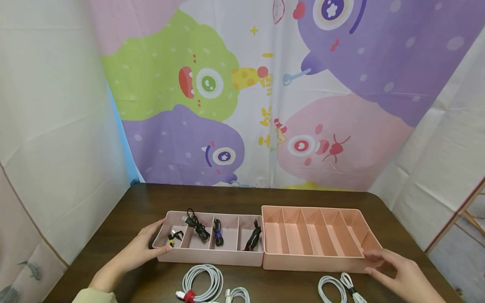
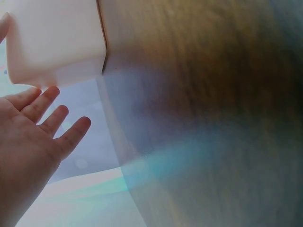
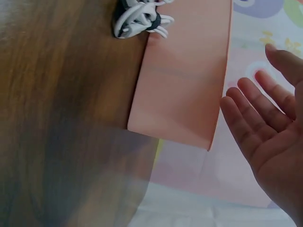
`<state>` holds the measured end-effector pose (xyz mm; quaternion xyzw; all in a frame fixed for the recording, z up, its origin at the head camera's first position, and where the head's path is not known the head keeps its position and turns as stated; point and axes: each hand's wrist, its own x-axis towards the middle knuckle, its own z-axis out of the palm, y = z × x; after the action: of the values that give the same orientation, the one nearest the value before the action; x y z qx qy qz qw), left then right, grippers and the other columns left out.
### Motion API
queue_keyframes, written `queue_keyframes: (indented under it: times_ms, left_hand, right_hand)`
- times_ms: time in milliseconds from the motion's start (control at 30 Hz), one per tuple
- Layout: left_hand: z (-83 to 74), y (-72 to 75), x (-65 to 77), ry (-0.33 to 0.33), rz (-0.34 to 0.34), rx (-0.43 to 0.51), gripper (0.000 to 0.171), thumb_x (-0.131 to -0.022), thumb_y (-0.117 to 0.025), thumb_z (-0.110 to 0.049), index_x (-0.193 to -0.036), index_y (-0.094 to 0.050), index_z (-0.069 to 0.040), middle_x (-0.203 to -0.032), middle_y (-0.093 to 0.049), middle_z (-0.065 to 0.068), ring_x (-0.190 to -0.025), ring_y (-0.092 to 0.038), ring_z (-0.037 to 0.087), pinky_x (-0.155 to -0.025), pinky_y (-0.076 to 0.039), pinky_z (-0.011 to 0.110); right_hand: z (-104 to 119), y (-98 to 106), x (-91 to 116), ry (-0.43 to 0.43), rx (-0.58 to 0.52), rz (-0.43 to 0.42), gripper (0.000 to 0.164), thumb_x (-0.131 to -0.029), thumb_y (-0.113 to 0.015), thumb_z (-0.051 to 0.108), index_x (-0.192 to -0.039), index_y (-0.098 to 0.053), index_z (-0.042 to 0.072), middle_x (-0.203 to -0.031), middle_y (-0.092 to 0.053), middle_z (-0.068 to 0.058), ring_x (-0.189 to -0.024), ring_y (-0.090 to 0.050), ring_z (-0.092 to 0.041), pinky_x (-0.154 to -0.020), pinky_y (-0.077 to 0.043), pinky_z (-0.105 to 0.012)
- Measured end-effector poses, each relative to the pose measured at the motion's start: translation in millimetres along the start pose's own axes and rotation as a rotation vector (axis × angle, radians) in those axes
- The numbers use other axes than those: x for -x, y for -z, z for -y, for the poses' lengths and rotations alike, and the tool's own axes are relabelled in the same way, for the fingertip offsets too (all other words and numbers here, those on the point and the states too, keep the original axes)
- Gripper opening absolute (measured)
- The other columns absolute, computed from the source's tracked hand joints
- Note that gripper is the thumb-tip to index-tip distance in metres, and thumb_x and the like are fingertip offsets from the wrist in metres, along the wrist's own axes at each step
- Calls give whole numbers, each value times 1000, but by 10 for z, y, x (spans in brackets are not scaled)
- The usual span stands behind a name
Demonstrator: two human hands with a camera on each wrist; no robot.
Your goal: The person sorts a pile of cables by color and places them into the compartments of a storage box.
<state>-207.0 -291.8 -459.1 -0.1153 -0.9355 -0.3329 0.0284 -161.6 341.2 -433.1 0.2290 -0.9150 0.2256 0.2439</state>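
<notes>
A pale pink divided box (image 1: 212, 256) stands left on the table, with a longer peach divided box (image 1: 314, 263) right beside it. Small bundled black cables lie in the pale box: one with a yellow tie (image 1: 172, 240), a USB cable (image 1: 197, 227), one with a purple tie (image 1: 217, 233) and another black bundle (image 1: 253, 237). The peach box's compartments hold nothing. My left hand (image 1: 138, 250) spans the pale box's left end, fingers fairly straight, fingertips right at its wall in the left wrist view. My right hand (image 1: 398, 269) is at the peach box's front right corner, fingers extended and relaxed.
In front of the boxes lie a coiled white cable with a red strap (image 1: 202, 283), a smaller white cable (image 1: 238, 294), a white coil (image 1: 331, 288) and a white cable with a black tie (image 1: 352, 288). Behind the dark wooden table (image 1: 227, 195) hangs a cartoon-printed curtain (image 1: 257, 168).
</notes>
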Motion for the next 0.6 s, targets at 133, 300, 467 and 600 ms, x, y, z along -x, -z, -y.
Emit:
queue_keyframes:
  times_ms: [133, 300, 467, 600]
  left_hand:
    - [-4, 5, -2, -8, -6, -6, 86, -80, -72, -40, -144, -31, 1, -142, -36, 30, -129, -29, 50, -92, -31, 70]
    - [-7, 7, 7, -14, -12, -5, 86, -80, -72, -40, -144, -31, 1, -141, -37, 29, -129, -30, 49, -92, -32, 70]
    - [-3, 5, 6, -16, -13, -9, 86, -80, -72, -40, -144, -32, 0, -141, -37, 29, -129, -30, 48, -92, -32, 69]
    - [6, 0, 0, -18, -13, -12, 86, -80, -72, -41, -144, -32, 0, -141, -37, 29, -129, -30, 48, -92, -32, 69]
  right_hand:
    - [-2, -36, 40, 35, -56, 92, 39, -67, -84, 15, -102, -68, 18, -91, -66, 13, -73, -58, 2, -60, -44, -14]
    - [-62, -66, 59, 58, -109, 247, 36, -72, -81, 20, -104, -66, 15, -96, -67, 10, -82, -60, 3, -63, -49, -20]
    - [-122, -100, 85, 8, -190, 437, 30, -80, -75, 26, -105, -65, 13, -100, -66, 6, -88, -59, 4, -64, -53, -24]
    - [-162, -161, 120, 33, -202, 460, 28, -80, -75, 26, -103, -65, 15, -98, -66, 10, -90, -58, 6, -64, -52, -22]
